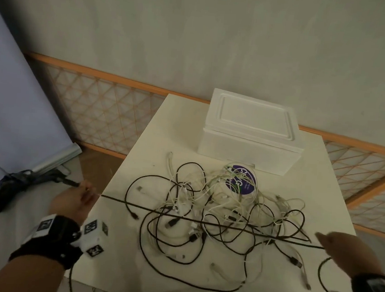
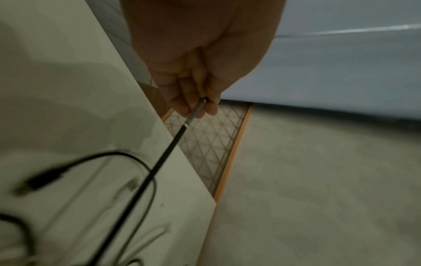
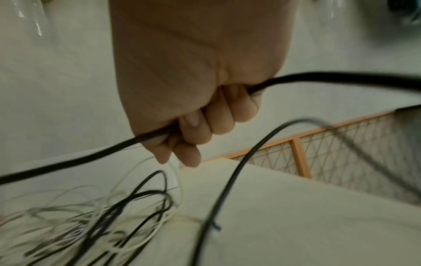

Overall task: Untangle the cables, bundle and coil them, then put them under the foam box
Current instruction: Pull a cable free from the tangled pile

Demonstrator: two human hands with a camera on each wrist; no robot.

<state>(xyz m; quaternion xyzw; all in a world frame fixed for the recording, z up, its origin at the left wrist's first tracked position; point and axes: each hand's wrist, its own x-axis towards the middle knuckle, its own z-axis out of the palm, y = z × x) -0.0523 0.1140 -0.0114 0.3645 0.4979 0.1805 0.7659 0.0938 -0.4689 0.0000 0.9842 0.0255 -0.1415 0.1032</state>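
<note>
A tangle of black and white cables (image 1: 215, 210) lies in the middle of the white table (image 1: 325, 183). The white foam box (image 1: 250, 133) stands closed at the table's back. One black cable (image 1: 202, 221) runs taut across the tangle between my hands. My left hand (image 1: 84, 189) is just off the table's left edge and pinches that cable's braided end (image 2: 198, 108). My right hand (image 1: 333, 241) is over the table's right side, fingers (image 3: 193, 136) curled round the same black cable (image 3: 79, 158), which runs on past it.
A round disc with a purple label (image 1: 242, 179) lies under cables just in front of the box. An orange lattice fence (image 1: 103, 108) runs behind and to the right. On the floor at left lie a dark bundle (image 1: 24, 180) and a leaning pale board (image 1: 13, 103).
</note>
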